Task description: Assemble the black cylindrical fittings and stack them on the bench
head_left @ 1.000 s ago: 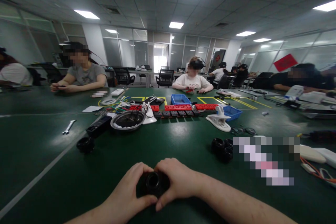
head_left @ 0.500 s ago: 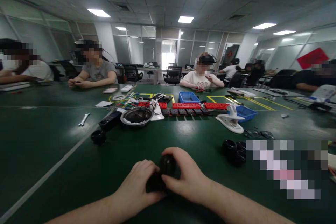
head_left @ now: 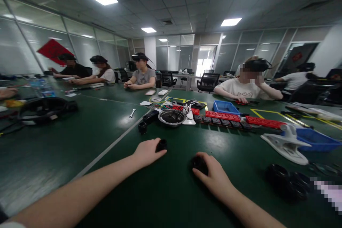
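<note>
My left hand [head_left: 148, 151] is stretched forward over the green table. Its fingers and thumb close around a small black cylindrical part [head_left: 161, 145] with a hollow top. To the right, my right hand [head_left: 213, 171] grips a rounded black part [head_left: 199, 164], mostly shaded, from its right side. The two parts are apart from each other. Beyond my left hand stands a similar black part [head_left: 142, 127]. On the right lie several glossy black ring-shaped parts [head_left: 278, 175] in a group, blurred by motion.
A metal bowl [head_left: 172, 123] stands near red power strips [head_left: 223, 115], a blue bin [head_left: 226, 107] and a white clamp-like stand [head_left: 285, 146]. A wrench [head_left: 132, 113] lies left. A black steering wheel-like ring [head_left: 42, 109] sits far left. Several people sit around the table.
My hands have moved apart: the left goes forward and left with a black part, the right holds the other black part. The view has turned left.
</note>
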`<move>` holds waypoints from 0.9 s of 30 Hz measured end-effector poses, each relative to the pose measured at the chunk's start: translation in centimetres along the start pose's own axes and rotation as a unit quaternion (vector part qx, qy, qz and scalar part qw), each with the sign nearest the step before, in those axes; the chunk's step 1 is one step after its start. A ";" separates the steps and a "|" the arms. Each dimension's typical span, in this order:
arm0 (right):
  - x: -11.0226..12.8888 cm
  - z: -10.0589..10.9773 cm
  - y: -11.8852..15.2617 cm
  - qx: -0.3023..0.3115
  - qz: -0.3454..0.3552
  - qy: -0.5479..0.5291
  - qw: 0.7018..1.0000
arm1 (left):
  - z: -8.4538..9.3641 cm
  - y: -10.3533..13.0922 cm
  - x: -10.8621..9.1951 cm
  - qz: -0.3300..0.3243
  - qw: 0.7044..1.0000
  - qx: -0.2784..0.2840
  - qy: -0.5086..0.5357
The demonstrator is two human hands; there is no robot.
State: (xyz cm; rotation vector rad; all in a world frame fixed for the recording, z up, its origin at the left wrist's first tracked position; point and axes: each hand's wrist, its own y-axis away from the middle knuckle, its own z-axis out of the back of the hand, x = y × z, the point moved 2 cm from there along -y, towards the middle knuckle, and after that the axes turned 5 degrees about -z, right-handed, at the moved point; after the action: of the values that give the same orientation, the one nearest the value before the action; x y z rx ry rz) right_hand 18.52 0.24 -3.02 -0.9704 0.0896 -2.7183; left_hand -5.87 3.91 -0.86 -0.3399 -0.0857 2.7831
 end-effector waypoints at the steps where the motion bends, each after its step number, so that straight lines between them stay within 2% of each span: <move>1: 0.1 0.0 0.1 0.004 0.003 0.007 1.000 | 0.1 -0.1 0.9 0.019 1.000 -0.007 -0.008; 4: 0.2 0.0 0.3 0.005 0.015 0.021 1.000 | 0.8 0.3 2.8 0.053 0.998 -0.021 -0.025; 7: 0.5 0.0 0.5 0.006 0.032 0.035 0.999 | 1.8 1.7 2.9 0.042 0.998 -0.020 -0.031; 9: 0.7 0.0 0.6 0.005 0.044 0.044 0.998 | 2.1 2.8 1.8 -0.010 1.000 -0.012 -0.026; 11: 0.8 0.0 0.6 0.003 0.048 0.053 0.997 | 1.9 3.7 0.4 -0.090 0.996 0.006 -0.013; 13: 0.8 0.0 0.5 0.003 0.045 0.060 0.997 | 1.4 3.8 -0.6 -0.154 0.988 0.024 -0.001; 15: 0.8 0.0 0.5 0.004 0.048 0.066 0.997 | 0.8 3.1 -0.7 -0.182 0.983 0.025 0.005; 22: 0.9 0.1 0.9 0.005 0.070 0.081 0.994 | 0.1 -0.9 3.1 -0.155 0.988 -0.015 0.010; 27: 0.9 0.0 0.7 0.001 0.070 0.087 0.994 | -0.1 -0.9 3.8 -0.123 0.991 -0.042 0.005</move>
State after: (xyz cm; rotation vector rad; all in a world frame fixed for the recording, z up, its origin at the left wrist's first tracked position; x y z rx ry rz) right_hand 18.00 -0.69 -2.56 -0.6969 0.1802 -2.6670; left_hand -9.08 6.05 -1.76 -0.3394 -0.2282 2.5383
